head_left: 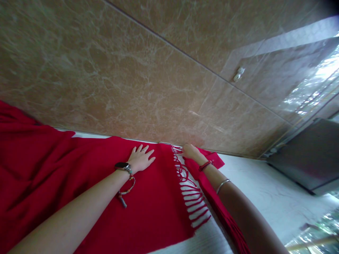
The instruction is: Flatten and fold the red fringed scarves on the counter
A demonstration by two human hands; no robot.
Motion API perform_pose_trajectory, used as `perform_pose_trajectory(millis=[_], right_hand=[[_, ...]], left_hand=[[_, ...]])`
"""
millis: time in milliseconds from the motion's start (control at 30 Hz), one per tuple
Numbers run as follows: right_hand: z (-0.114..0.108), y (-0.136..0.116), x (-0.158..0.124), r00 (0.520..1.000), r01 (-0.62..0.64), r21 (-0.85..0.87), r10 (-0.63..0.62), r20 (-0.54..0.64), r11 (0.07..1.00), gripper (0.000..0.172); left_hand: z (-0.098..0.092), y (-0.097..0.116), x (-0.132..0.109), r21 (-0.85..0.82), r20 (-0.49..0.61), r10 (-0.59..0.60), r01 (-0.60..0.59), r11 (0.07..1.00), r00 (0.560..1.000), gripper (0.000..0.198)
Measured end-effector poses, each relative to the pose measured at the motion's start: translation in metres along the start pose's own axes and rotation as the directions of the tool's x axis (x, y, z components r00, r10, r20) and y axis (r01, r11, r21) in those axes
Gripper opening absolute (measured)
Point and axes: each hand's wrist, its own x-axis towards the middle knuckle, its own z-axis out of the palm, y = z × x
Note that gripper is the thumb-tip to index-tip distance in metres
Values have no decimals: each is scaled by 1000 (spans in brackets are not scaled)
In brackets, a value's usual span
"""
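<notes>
A red fringed cloth [159, 197] lies spread over a pale surface, smooth near its fringed end and rumpled towards the left. Flat on it, fingers spread, rests my left hand [140, 158], wearing a ring, with a dark watch and a beaded bracelet at the wrist. My right hand [191, 152] is closed at the far end of the fringe; its fingertips are hidden, and some red strands meet them. Beneath my right wrist runs a second strip of red cloth [225, 211], with a small red flap [217, 160] beside it.
A glossy brown marble-tiled wall [119, 77] rises behind the cloth. The pale surface [246, 183] continues to the right, up to a dark grey box-like object [307, 151]. A small white fitting [239, 73] is on the wall.
</notes>
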Motion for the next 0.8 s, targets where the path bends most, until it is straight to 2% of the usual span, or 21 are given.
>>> perform_pose_trajectory(millis=[100, 200, 333, 433, 500, 700, 800], right_hand=[[1, 12, -2, 997, -60, 16, 61, -52, 998, 33], [-5, 12, -7, 996, -23, 43, 27, -84, 999, 32], [-12, -11, -14, 994, 94, 79, -89, -60, 992, 28], [-9, -28, -15, 995, 92, 86, -89, -38, 992, 25], [-4, -30, -13, 997, 67, 82, -63, -42, 994, 25], [4, 4, -8, 992, -38, 41, 43, -116, 998, 29], [2, 15, -10, 991, -30, 36, 35, -129, 999, 29]], left_hand=[[0, 0, 0, 10, 0, -6, 6, 1000, 1000, 52], [0, 0, 0, -4, -6, -1, 1, 1000, 1000, 52], [0, 0, 0, -29, -11, 4, -5, 1000, 1000, 52], [-1, 1, 0, -26, -2, 0, 0, 1000, 1000, 52], [-1, 1, 0, -20, 7, 1, 0, 1000, 1000, 52], [-1, 0, 0, -13, 5, 0, 0, 1000, 1000, 52], [-1, 0, -1, -16, 5, -1, 1, 1000, 1000, 52]])
